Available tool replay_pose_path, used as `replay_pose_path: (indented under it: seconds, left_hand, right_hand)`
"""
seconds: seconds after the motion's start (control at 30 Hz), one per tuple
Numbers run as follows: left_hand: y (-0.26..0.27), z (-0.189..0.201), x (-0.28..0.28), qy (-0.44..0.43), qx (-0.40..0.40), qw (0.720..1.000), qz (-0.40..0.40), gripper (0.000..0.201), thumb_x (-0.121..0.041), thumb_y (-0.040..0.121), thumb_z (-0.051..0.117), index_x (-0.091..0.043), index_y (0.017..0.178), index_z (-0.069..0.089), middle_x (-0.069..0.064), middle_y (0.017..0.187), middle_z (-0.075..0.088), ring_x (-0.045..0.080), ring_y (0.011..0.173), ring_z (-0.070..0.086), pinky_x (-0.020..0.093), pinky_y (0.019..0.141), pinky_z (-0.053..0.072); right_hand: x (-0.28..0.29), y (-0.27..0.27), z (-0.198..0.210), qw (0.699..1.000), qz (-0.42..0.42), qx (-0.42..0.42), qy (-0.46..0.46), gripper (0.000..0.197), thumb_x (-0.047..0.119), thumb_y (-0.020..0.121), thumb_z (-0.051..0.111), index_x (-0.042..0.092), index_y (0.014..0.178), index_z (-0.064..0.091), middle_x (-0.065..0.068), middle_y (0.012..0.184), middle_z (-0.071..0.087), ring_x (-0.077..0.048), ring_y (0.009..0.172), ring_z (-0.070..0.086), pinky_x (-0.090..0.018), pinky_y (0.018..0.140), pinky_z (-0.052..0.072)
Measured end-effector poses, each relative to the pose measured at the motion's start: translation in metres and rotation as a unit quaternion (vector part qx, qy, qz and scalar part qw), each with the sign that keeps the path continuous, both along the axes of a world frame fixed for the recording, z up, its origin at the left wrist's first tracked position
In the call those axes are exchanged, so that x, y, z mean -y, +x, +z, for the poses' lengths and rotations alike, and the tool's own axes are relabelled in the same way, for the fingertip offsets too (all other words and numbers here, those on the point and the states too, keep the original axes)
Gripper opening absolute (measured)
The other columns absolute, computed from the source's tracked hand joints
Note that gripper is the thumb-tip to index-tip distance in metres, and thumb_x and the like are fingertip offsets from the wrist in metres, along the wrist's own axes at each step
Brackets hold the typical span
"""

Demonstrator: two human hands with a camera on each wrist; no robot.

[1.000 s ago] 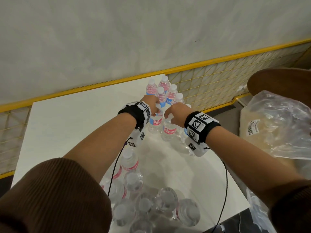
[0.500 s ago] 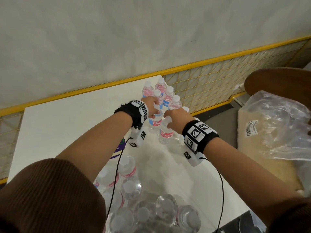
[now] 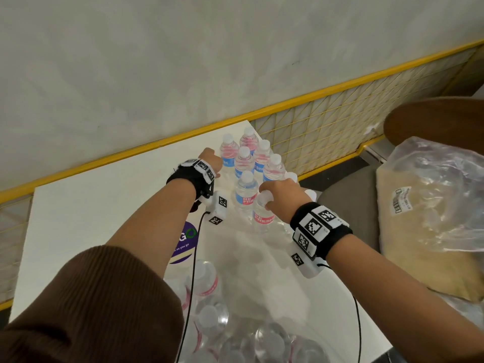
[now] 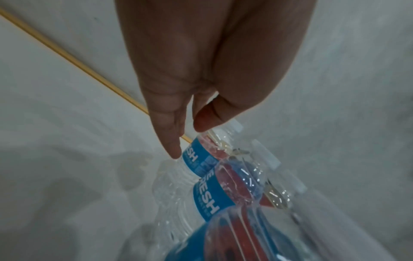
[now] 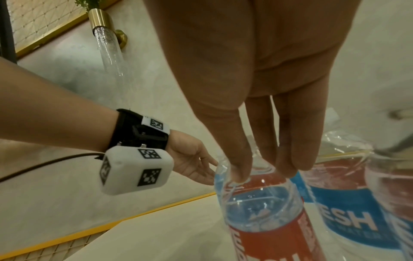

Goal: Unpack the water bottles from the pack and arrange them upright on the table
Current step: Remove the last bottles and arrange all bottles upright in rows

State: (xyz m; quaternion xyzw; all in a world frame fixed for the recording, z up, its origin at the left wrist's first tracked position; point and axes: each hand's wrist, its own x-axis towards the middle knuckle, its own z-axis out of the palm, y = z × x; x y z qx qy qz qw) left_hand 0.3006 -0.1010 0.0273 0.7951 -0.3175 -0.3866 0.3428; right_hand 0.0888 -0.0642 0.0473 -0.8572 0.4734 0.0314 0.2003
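Observation:
Several water bottles [image 3: 246,158] with blue and red labels stand upright in a cluster at the far right corner of the white table [image 3: 91,205]. My left hand [image 3: 209,159] reaches the cluster's left side; in the left wrist view my left hand [image 4: 187,141] touches a blue-labelled bottle [image 4: 196,159] with straight fingers. My right hand [image 3: 279,196] pinches the neck of a red-labelled bottle [image 3: 263,218] standing at the cluster's near edge, also seen as the red-labelled bottle [image 5: 274,234] under my right hand [image 5: 263,174]. The clear plastic pack [image 3: 235,334] with several bottles lies near me.
A large clear plastic bag [image 3: 432,218] with beige contents sits right of the table, beside a brown round seat [image 3: 440,121]. A yellow-framed mesh rail [image 3: 340,119] runs behind the table. The cluster stands close to the table's right edge. A purple sticker [image 3: 187,242] marks the tabletop.
My left hand has let go of a blue-labelled bottle, which now stands alone, and has moved farther back to the cluster's left side. My right hand still holds the red-labelled bottle.

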Motion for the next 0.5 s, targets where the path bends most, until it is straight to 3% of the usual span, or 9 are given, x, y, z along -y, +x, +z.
replay_pose_path:
  seconds: [0.07,0.13,0.23,0.3,0.33,0.37,0.4,0.5]
  left_hand:
    - [0.001,-0.005,0.005,0.002,-0.001,1.000,-0.008,0.051,0.003,0.094,0.039,-0.002,0.144,0.028,0.022,0.141,0.043,0.022,0.078,0.050,0.030,0.069,0.053]
    - [0.001,-0.011,0.010,0.007,0.008,1.000,-0.018,0.053,0.002,0.094,0.040,-0.005,0.145,0.027,0.021,0.141,0.044,0.013,0.066,0.047,0.028,0.072,0.054]
    - [-0.005,-0.018,0.015,0.011,-0.014,1.000,0.011,0.056,0.000,0.094,0.042,-0.014,0.147,0.027,0.017,0.140,0.046,0.008,0.065,0.048,0.024,0.071,0.054]
    - [-0.002,-0.025,0.018,-0.009,-0.055,0.997,0.046,0.046,-0.005,0.097,0.042,-0.009,0.143,0.036,0.015,0.139,0.048,0.015,0.087,0.057,0.027,0.081,0.052]
    - [-0.003,-0.027,0.015,0.024,0.031,0.999,-0.027,0.038,-0.009,0.099,0.041,-0.003,0.137,0.044,0.015,0.138,0.050,0.023,0.108,0.056,0.030,0.095,0.046]
    - [-0.005,-0.028,0.012,0.059,0.157,0.979,-0.116,0.034,-0.011,0.100,0.040,0.001,0.131,0.050,0.015,0.138,0.050,0.028,0.123,0.048,0.031,0.104,0.037]
    - [-0.007,-0.028,0.013,0.077,0.190,0.970,-0.134,0.033,-0.010,0.100,0.040,0.002,0.129,0.051,0.015,0.139,0.049,0.031,0.130,0.042,0.030,0.107,0.033]
    - [-0.006,-0.025,0.019,0.038,0.073,0.996,-0.025,0.037,-0.005,0.098,0.039,0.001,0.134,0.046,0.019,0.142,0.044,0.033,0.131,0.043,0.027,0.096,0.041]
  right_hand:
    - [-0.002,0.000,0.000,1.000,-0.007,0.005,0.000,0.037,0.015,0.091,0.053,0.023,0.127,0.052,-0.010,0.116,0.060,-0.028,0.107,0.057,-0.030,0.080,0.043]
    - [-0.004,0.000,0.000,1.000,-0.008,0.008,-0.002,0.036,0.015,0.092,0.053,0.023,0.127,0.053,-0.010,0.115,0.061,-0.028,0.107,0.057,-0.032,0.085,0.045]
    - [-0.004,-0.001,0.001,1.000,-0.016,0.022,0.006,0.037,0.013,0.091,0.053,0.023,0.127,0.054,-0.012,0.115,0.061,-0.029,0.105,0.057,-0.035,0.087,0.048]
    - [-0.004,-0.002,0.002,0.999,-0.015,0.027,0.009,0.036,0.013,0.091,0.053,0.022,0.126,0.055,-0.012,0.114,0.062,-0.029,0.105,0.058,-0.036,0.088,0.049]
    - [-0.005,-0.002,0.003,0.999,-0.014,0.029,0.009,0.035,0.013,0.091,0.052,0.022,0.125,0.056,-0.012,0.113,0.062,-0.029,0.105,0.058,-0.036,0.089,0.049]
    - [-0.005,-0.001,0.003,0.999,-0.012,0.029,0.009,0.034,0.013,0.091,0.051,0.021,0.124,0.056,-0.013,0.114,0.062,-0.030,0.106,0.058,-0.037,0.090,0.049]
    - [-0.005,-0.001,0.004,1.000,-0.009,0.027,0.008,0.034,0.014,0.092,0.051,0.019,0.125,0.056,-0.013,0.114,0.062,-0.030,0.106,0.057,-0.037,0.090,0.048]
    - [-0.005,-0.001,0.005,1.000,-0.004,0.020,0.006,0.033,0.014,0.093,0.049,0.017,0.126,0.055,-0.013,0.116,0.062,-0.030,0.108,0.057,-0.037,0.092,0.048]
